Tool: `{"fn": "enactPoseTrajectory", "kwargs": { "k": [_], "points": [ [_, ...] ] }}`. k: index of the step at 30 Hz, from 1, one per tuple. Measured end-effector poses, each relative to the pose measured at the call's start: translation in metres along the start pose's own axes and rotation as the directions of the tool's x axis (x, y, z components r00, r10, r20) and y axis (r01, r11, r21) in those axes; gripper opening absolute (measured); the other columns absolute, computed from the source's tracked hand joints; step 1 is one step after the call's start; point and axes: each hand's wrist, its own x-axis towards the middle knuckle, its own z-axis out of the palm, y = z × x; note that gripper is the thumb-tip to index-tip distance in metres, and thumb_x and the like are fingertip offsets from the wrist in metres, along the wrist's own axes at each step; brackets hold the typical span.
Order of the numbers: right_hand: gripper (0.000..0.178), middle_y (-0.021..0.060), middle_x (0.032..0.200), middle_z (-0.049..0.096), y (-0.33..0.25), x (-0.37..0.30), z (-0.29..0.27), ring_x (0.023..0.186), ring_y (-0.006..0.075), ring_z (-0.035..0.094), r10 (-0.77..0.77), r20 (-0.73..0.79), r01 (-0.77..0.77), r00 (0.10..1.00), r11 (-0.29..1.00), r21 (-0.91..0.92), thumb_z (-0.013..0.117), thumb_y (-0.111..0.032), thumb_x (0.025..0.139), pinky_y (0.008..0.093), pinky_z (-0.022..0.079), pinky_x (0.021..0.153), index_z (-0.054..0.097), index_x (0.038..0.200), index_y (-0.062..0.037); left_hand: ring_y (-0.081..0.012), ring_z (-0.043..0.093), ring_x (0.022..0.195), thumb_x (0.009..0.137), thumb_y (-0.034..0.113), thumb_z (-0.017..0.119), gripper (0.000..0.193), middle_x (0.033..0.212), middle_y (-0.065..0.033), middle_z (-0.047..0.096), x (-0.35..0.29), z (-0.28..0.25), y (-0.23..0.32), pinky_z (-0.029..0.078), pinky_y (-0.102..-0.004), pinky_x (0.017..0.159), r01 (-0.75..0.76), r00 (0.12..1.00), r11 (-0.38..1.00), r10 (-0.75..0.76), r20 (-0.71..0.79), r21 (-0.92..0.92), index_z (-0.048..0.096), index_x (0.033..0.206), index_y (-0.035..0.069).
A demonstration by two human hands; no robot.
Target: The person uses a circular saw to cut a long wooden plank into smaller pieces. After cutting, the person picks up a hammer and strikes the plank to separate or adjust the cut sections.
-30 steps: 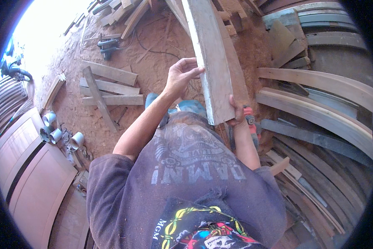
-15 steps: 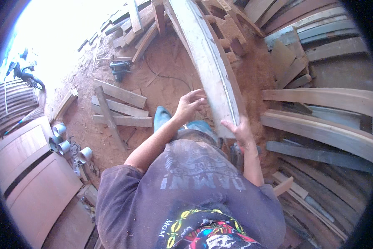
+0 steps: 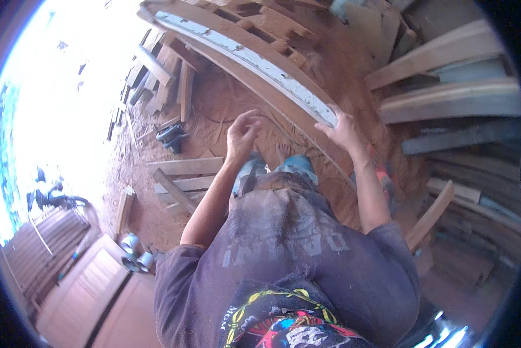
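Note:
My right hand [image 3: 343,132] grips the near end of a long wooden plank [image 3: 246,59] with a worn white-painted edge. The plank stretches away from me toward the far left, over the timber on the ground. My left hand [image 3: 243,138] is raised in front of my left leg. Its fingers are loosely bent and apart, holding nothing, and it does not touch the plank.
Slotted timber frames [image 3: 266,32] lie beyond the plank. Short boards [image 3: 188,166] and a dark power tool [image 3: 170,137] rest on the reddish ground to the left, near paint cans [image 3: 136,262] and door panels [image 3: 86,284]. Long beams [image 3: 452,103] are stacked at the right.
The plank's far end has swung left, and its white edge now faces up. My left hand has moved away from the plank. The whole view has turned as well.

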Motion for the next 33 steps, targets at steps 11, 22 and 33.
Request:
{"fn": "enactPoseTrajectory", "kwargs": {
  "k": [11, 22, 33],
  "points": [
    [0.047, 0.0121, 0.133, 0.074, -0.026, -0.151, -0.014, 0.12, 0.0205, 0.073, 0.39, -0.646, -0.193, 0.656, 0.914, 0.356, 0.084, -0.021, 0.099, 0.0349, 0.059, 0.1, 0.069, 0.141, -0.0048, -0.0214, 0.075, 0.109, 0.1, 0.003, 0.072, 0.041, 0.13, -0.0127, 0.076, 0.098, -0.019, 0.054, 0.06, -0.0344, 0.093, -0.502, 0.861, 0.758, 0.391, 0.325, 0.417, 0.071, 0.14, 0.004],
    [0.037, 0.0111, 0.123, 0.076, 0.124, -0.374, -0.01, 0.115, 0.0239, 0.074, 0.764, -0.643, -0.159, -0.047, 0.63, 0.76, 0.08, -0.031, 0.103, 0.0378, 0.059, 0.099, 0.075, 0.126, -0.0026, -0.034, 0.062, 0.136, 0.101, 0.018, 0.078, 0.042, 0.143, -0.0127, 0.069, 0.1, 0.061, 0.068, 0.051, -0.0495, 0.112, -0.723, 0.688, 0.458, 0.545, 0.479, 0.517, 0.07, 0.141, 0.009],
    [0.062, 0.0265, 0.14, 0.069, 0.377, -0.624, -0.061, 0.128, 0.0455, 0.068, 0.745, -0.58, -0.927, -0.328, -0.137, 0.349, 0.071, -0.046, 0.099, 0.0531, 0.056, 0.105, 0.064, 0.143, -0.0024, -0.0381, 0.04, 0.157, 0.099, 0.024, 0.081, 0.069, 0.17, -0.0126, 0.042, 0.055, 0.096, 0.048, 0.053, -0.0611, 0.114, -0.611, 0.757, 0.229, 0.448, 0.475, 0.758, 0.051, 0.161, 0.015]
  ]
}}
